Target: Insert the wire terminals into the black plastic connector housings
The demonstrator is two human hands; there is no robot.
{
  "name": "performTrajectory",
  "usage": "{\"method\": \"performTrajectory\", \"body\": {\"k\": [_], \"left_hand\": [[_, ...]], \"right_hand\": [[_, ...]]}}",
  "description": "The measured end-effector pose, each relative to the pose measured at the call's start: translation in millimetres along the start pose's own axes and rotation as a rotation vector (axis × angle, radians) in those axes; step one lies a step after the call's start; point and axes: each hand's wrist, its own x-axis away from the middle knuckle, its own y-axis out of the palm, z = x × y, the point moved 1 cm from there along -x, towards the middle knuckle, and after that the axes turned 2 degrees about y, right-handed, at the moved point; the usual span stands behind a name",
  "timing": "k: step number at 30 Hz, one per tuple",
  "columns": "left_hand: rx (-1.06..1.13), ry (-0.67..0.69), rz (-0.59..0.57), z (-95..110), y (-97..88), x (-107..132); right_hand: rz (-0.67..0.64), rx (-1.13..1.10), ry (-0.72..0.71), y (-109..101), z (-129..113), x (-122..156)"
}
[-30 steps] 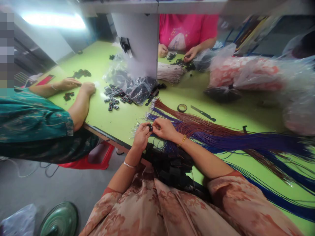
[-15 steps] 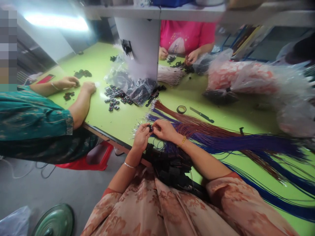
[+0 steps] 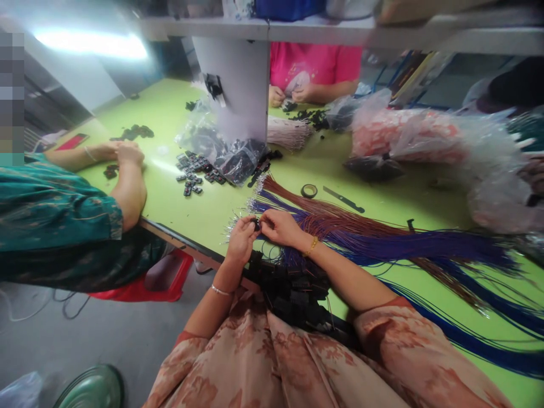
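Note:
My left hand (image 3: pixel 240 240) pinches a small black connector (image 3: pixel 255 224) above the near edge of the green table (image 3: pixel 204 209). My right hand (image 3: pixel 281 226) meets it from the right, fingers closed on a thin wire end at the connector. Just behind both hands lie long bundles of blue wires (image 3: pixel 425 245) and brown wires (image 3: pixel 340 218), running off to the right. A heap of black finished connectors (image 3: pixel 297 292) with wires rests in my lap against the table edge.
A person in a teal sleeve (image 3: pixel 55 221) works at the left with loose black connectors (image 3: pixel 193 173) nearby. A person in pink (image 3: pixel 312 65) sits opposite. Clear bags of parts (image 3: pixel 229 153), a tape roll (image 3: pixel 309 190), a black tool (image 3: pixel 343 199) and pink bagged bundles (image 3: pixel 408 136) lie on the table.
My hands stay together on the connector. The person at the left has drawn both hands together, and the person opposite has brought their hands closer together.

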Motion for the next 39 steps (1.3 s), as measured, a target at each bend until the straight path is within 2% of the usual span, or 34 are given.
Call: {"method": "performTrajectory", "body": {"k": [10,19,21,24,26,28,30,34,39], "left_hand": [[0.005,0.007,-0.006,-1.3,0.3,-0.3],[-0.003,0.018,-0.007,0.0,3.2,0.6],[-0.013,0.022,-0.008,0.6,4.4,0.6],[-0.016,0.021,-0.013,1.0,5.1,0.9],[-0.011,0.02,-0.017,0.8,4.6,1.2],[-0.003,0.015,-0.018,0.4,3.6,1.4],[0.0,0.012,-0.017,-0.2,2.5,1.4],[0.001,0.006,-0.017,-0.9,1.4,1.1],[0.0,0.001,-0.015,-1.6,1.3,0.6]], "right_hand": [[-0.036,-0.051,-0.035,-5.2,2.6,-5.1],[-0.121,-0.009,-0.021,-26.0,1.4,-6.2],[-0.027,-0.088,0.023,-34.3,4.1,-8.5],[0.214,-0.289,0.212,-51.7,18.3,-19.6],[0.276,-0.326,0.3,-62.2,32.4,-31.6],[0.28,-0.27,0.329,-68.7,46.8,-45.6],[0.195,-0.142,0.344,-68.6,59.5,-59.2],[0.004,0.13,0.417,-53.8,75.7,-78.5],[-0.07,0.359,0.407,-35.8,82.6,-85.6]]}}
